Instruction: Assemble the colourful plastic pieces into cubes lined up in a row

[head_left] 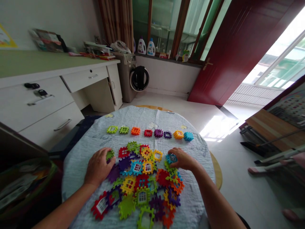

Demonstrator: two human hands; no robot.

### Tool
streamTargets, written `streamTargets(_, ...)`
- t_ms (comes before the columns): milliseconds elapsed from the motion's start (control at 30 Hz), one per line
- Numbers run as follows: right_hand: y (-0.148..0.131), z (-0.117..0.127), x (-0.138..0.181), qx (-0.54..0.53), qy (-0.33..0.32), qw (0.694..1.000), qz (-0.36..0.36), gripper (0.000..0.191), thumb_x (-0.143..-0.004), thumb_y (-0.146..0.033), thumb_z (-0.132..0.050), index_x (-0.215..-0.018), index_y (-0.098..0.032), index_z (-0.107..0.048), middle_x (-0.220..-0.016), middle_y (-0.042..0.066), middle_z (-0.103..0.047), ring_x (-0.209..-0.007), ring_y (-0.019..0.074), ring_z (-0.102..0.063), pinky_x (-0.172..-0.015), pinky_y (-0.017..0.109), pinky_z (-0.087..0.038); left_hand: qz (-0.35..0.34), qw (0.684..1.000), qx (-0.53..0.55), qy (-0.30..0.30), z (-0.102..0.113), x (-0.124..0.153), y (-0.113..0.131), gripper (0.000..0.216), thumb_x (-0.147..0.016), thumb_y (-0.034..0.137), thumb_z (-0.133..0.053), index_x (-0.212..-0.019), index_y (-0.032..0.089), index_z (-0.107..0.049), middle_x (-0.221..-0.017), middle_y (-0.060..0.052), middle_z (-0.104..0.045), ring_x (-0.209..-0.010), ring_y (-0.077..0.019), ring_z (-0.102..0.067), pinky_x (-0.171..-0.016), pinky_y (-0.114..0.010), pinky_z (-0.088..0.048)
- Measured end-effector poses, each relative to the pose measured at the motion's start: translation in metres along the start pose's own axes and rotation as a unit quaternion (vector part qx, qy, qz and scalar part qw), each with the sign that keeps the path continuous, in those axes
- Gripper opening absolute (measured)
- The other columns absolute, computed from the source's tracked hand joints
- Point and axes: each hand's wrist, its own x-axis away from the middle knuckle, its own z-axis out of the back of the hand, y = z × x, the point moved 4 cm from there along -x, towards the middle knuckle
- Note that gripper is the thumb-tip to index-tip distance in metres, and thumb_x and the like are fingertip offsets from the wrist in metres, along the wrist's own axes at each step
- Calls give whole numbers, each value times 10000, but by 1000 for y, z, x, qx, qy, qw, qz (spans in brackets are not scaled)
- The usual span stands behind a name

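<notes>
My left hand (pixel 98 167) is closed around a green building tile (pixel 110 155) at the left edge of the pile. On the other side, my right hand (pixel 182 159) grips a blue window tile (pixel 171 158) between thumb and fingers. Between the hands lies a loose heap of notched plastic tiles, among them a yellow window tile (pixel 148 167), a red tile (pixel 163 177) and a plain green tile (pixel 126 206). Beyond it runs a row of tiles grouped by colour, from a light green tile (pixel 112 129) through an orange stack (pixel 135 131) and a purple stack (pixel 158 133) to a blue stack (pixel 188 136).
A pale cloth (pixel 83 165) covers the round table, whose wooden rim (pixel 216 171) shows at the right. To the left stand a white drawer desk (pixel 45 111) and a bin (pixel 28 187). A washing machine (pixel 126 76) and a red door (pixel 221 54) are behind.
</notes>
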Motion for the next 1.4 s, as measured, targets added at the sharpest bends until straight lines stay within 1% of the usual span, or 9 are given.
streamTargets(133, -3, 2, -1, -8, 10, 1000, 7, 505, -658, -176, -733, -1147, -159, -609, -1121, 93, -625, -1049, 246, -549, -958, 351, -382, 1, 1000, 3, -3, 0, 0, 0, 374, -850, 403, -477, -1109, 143, -550, -1126, -130, -628, -1075, -280, -577, -978, -412, -440)
streamTargets(333, -7, 3, -6, -2, 19, 999, 35, 471, -659, -181, -728, -1118, -171, -626, -1117, 80, -634, -1033, 242, -546, -953, 354, -377, 3, 1000, 1, 1, 2, 0, 1, 367, -852, 395, -476, -1111, 145, -551, -1143, -133, -623, -1084, -281, -572, -981, -416, -440)
streamTargets(533, -4, -3, -6, 20, -6, 1000, 5, 525, -644, -206, -755, -1153, -163, -630, -1150, 107, -613, -1070, 269, -525, -945, 361, -381, 4, 1000, 0, -1, 1, 0, 2, 366, -848, 393, -481, -1107, 144, -552, -1143, -136, -623, -1085, -282, -572, -983, -419, -442)
streamTargets(733, -3, -3, -4, 20, -11, 1000, 14, 572, -644, -211, -737, -1197, -165, -599, -1160, 105, -599, -1094, 270, -507, -943, 360, -381, 5, 1000, 3, 0, 1, 0, 2, 355, -846, 390, -478, -1098, 151, -552, -1134, -138, -625, -1081, -282, -574, -981, -416, -444)
streamTargets(900, -7, -6, -5, 31, -24, 999, 2, 532, -643, -161, -687, -1168, -150, -601, -1147, 117, -575, -1069, 261, -501, -940, 362, -381, 6, 1000, 12, -2, 2, 0, 2, 363, -840, 395, -482, -1098, 150, -554, -1140, -140, -626, -1092, -286, -573, -992, -420, -436)
streamTargets(1033, -6, -5, -4, 23, -1, 1000, 6, 524, -617, -151, -680, -1134, -153, -591, -1117, 106, -550, -1038, 250, -489, -933, 354, -388, 13, 1000, 15, -2, 3, -1, 2, 355, -833, 393, -479, -1094, 162, -552, -1134, -135, -631, -1084, -285, -581, -977, -421, -444)
streamTargets(1133, 9, 10, -1, 18, 72, 997, 5, 496, -625, -142, -657, -1113, -175, -570, -1091, 87, -529, -1015, 235, -484, -920, 341, -393, 14, 1000, 11, -4, 3, -1, 3, 363, -835, 400, -474, -1096, 161, -555, -1138, -138, -632, -1085, -287, -582, -977, -420, -443)
streamTargets(1267, 57, 48, 1, 29, 187, 980, -56, 488, -663, -154, -623, -1139, -215, -539, -1101, 74, -504, -996, 224, -485, -907, 343, -386, 14, 1000, 17, -4, 3, -1, 2, 380, -833, 414, -471, -1096, 156, -565, -1143, -143, -635, -1089, -295, -581, -985, -432, -440)
streamTargets(1400, 111, 82, -9, 58, 222, 963, -144, 514, -639, -178, -646, -1140, -241, -549, -1100, 66, -514, -972, 236, -485, -845, 343, -389, 16, 1000, 15, -8, 1, -1, 1, 372, -830, 408, -470, -1091, 159, -563, -1137, -139, -638, -1084, -294, -583, -976, -428, -443)
